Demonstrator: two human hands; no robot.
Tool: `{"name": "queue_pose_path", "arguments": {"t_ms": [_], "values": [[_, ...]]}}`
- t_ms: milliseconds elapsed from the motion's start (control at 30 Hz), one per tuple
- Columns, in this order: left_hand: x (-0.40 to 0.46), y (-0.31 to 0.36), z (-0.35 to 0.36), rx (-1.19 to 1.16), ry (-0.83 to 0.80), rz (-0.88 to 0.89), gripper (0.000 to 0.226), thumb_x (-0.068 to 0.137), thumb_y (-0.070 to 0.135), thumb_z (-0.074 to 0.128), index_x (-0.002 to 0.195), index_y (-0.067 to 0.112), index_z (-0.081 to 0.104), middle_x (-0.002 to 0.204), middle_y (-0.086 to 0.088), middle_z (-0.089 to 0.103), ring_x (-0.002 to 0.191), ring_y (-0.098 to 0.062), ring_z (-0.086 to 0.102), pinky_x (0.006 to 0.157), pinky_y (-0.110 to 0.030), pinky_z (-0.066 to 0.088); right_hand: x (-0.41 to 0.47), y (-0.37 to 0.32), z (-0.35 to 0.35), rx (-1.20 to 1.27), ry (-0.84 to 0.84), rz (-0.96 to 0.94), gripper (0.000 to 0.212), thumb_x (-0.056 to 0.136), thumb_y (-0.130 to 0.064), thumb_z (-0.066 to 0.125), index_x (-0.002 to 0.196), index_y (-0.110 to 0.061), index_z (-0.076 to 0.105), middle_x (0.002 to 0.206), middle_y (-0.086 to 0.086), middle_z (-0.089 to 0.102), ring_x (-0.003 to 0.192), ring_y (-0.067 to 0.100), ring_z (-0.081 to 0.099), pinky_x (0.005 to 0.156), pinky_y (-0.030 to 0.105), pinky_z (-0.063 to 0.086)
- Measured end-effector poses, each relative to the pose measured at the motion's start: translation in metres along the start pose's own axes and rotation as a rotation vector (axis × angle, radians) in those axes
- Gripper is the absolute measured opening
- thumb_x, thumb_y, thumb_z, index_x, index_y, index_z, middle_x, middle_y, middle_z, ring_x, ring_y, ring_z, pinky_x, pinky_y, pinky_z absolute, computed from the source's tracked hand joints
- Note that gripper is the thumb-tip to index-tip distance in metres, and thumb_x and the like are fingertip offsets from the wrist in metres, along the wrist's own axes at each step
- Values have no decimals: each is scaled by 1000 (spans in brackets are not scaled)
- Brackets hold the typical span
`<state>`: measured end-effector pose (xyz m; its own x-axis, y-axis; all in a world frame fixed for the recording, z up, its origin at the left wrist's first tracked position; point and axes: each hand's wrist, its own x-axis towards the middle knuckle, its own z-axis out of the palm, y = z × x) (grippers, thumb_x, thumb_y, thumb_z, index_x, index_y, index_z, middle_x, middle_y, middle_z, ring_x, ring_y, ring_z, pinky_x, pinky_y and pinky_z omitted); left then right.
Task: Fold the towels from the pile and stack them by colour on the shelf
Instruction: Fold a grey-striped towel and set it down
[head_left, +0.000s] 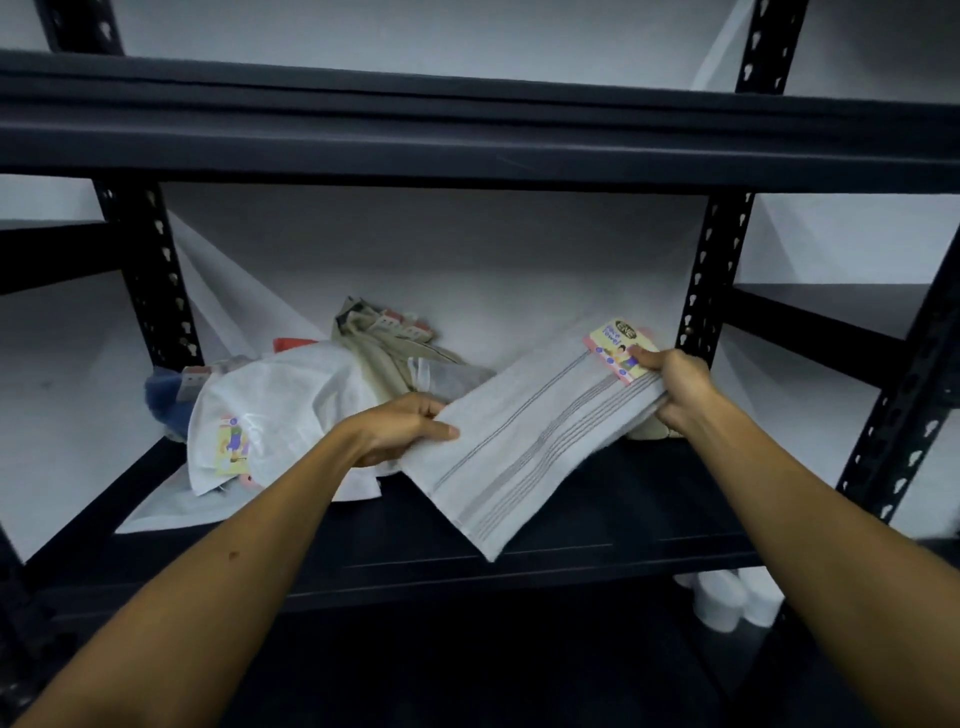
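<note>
Dark blue crumpled towel (167, 400), left of frame: mostly hidden behind white towel heap (270, 410). Pale round containers (727, 597), lower right: dim, identity unclear. Pink label (621, 349): print illegible.

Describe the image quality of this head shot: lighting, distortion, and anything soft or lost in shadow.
Head view: dim, cool light; the white towel held by the left hand and right hand reads clearly, its label slightly soft. Wide-angle distortion bows the shelf rails. The towel pile is softer, and everything below the shelf sinks into black.
</note>
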<state>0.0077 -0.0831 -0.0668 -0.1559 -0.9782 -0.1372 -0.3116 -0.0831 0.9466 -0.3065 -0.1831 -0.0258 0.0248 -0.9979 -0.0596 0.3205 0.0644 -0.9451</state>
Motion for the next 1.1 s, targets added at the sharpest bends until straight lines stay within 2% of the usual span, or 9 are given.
{"name": "queue_pose_path", "arguments": {"t_ms": [100,267,433,567,700,800,900,1000,1100], "values": [[1,-11,4,-182,172,-19,23,94,11,61,112,-4,65,108,-17,71,94,-24,70,74,-30,58,7,9,-22,-113,-26,132,31,83,1,68,112,8,61,96,22,73,86,37,72,76,52,59],[3,-12,9,-426,354,-52,21,91,9,65,111,2,66,98,-13,72,75,-19,72,61,-29,60,17,14,-56,-74,-163,268,36,88,4,55,122,-10,60,101,20,73,80,29,73,65,41,62],[11,-17,24,-496,427,-276,19,90,-1,61,107,4,67,90,-10,73,74,-21,71,62,-33,61,21,38,-81,-431,-143,333,29,89,7,59,117,11,60,87,18,72,63,23,72,51,33,59],[16,-29,54,-98,690,-209,27,82,-6,68,103,10,61,103,-7,63,85,-20,59,67,-25,49,18,55,-101,-747,-96,201,32,87,4,66,114,-4,52,89,14,65,61,18,63,49,28,58],[9,-35,79,813,848,18,37,81,16,67,116,16,59,110,-8,63,100,-31,59,81,-37,49,18,63,-112,-741,-78,68,38,83,2,72,114,-9,54,90,13,65,64,17,63,50,26,54],[2,-33,109,849,657,290,32,85,37,69,111,20,65,112,0,66,101,-19,59,86,-39,51,18,67,-116,-927,-44,-157,29,82,-4,75,107,-12,64,84,9,68,65,15,62,55,21,46],[-3,-40,132,957,309,268,53,79,61,68,121,29,63,123,12,61,112,-7,53,97,-30,46,20,73,-124,-980,-63,-272,22,85,-6,72,106,-12,68,82,7,68,69,9,60,56,16,41],[-5,-47,136,1003,242,317,46,85,56,65,119,26,66,122,13,63,113,-6,54,96,-26,45,25,76,-132,-1020,-70,-285,18,89,-2,66,103,-9,72,97,10,69,79,11,59,69,17,44],[-7,-41,131,945,274,385,25,96,41,56,94,19,69,88,8,70,81,-9,63,73,-36,51,32,76,-136,-1083,-80,-300,17,89,1,64,99,-7,75,109,12,69,92,15,60,78,21,45]]}}
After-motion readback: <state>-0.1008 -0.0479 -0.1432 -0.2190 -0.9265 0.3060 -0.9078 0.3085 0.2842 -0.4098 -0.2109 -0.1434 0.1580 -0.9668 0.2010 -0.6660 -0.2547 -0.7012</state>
